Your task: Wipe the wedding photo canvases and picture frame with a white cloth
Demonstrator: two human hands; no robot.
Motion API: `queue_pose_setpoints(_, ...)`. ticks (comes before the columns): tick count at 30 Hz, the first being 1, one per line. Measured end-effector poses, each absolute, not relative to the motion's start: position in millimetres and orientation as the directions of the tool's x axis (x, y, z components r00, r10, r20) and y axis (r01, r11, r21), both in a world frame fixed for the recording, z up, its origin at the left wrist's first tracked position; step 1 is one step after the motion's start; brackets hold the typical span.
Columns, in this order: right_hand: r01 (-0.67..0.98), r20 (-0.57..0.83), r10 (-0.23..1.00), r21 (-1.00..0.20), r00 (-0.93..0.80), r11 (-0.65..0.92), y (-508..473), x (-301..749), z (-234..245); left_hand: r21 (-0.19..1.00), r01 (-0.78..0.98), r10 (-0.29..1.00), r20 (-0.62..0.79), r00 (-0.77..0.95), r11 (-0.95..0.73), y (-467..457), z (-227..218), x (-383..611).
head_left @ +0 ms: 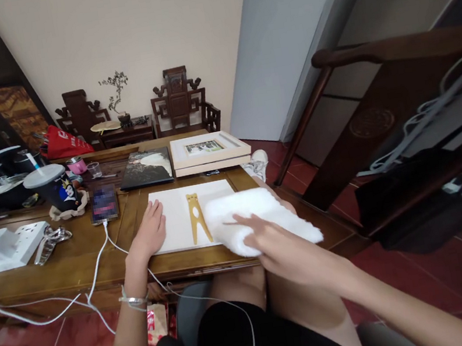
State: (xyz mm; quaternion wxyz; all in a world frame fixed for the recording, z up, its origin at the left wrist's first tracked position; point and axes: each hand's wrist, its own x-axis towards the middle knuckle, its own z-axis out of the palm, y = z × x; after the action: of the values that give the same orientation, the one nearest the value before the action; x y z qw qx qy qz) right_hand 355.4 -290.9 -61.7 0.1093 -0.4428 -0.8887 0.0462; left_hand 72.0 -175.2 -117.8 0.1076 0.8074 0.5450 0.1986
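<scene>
A flat white board or book (175,223) lies on the wooden table, with a yellow animal-shaped piece (198,218) with two long legs on its face. My left hand (152,229) rests flat on the board's left edge, its fingers stretched out and holding nothing. In my right hand (266,237) is a folded, fluffy white cloth (245,206), gripped at its near side. This cloth covers the right part of the board and reaches past the table's edge. Fingers on the cloth's underside are hidden.
Behind the board lie a dark photo album (147,168) and a pale framed picture (210,151). Leftward stand a lidded cup (54,188), a phone (103,205) and a power strip (25,243). White cables (97,272) hang over the front edge. A wooden chair (341,143) stands at right.
</scene>
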Motion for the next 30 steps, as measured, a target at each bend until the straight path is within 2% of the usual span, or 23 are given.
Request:
queue_pose_setpoints(6,0.776,0.169,0.799,-0.188,-0.578,0.602,-308,356,-59,0.389,0.835,0.92,0.212,0.329,-0.389,-175,-118,71)
queue_pose_setpoints(14,0.865,0.099,0.865,-0.062,-0.492,0.498,-188,344,-68,0.396,0.835,0.924,0.192,0.331,-0.381,-177,-115,71)
queue_pose_setpoints(18,0.873,0.099,0.873,-0.051,-0.478,0.485,-154,338,-67,0.405,0.833,0.926,0.188,0.327,-0.376,-178,-115,71)
queue_pose_setpoints(23,0.83,0.105,0.83,-0.06,-0.547,0.555,-189,343,-71,0.397,0.834,0.923,0.2,0.329,-0.384,-177,-116,71)
queue_pose_setpoints(30,0.729,0.158,0.756,-0.201,-0.636,0.655,-296,357,-68,0.401,0.827,0.917,0.219,0.332,-0.395,-176,-118,71)
